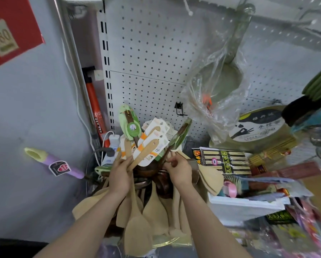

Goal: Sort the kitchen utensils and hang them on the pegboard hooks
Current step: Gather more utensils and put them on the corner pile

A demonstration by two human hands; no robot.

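Note:
My left hand [119, 175] grips a bunch of wooden spatulas [137, 211] by their handles, blades hanging down and card-labelled ends [152, 144] pointing up. My right hand [178, 169] pinches the handle of a dark wooden spoon [180, 134] with a green card label, just right of the bunch. Behind them rises the white pegboard [152, 53]. A black hook [180, 108] sticks out of it low down. A metal ladle in a clear plastic bag [217, 86] hangs from a hook higher up.
More wooden spatulas [211, 176] lie right of my right hand. Packs of chopsticks [224, 161], a round tin [258, 127] and mixed goods crowd the right side. A purple and yellow tool [53, 162] and a red pump [95, 107] are at the left.

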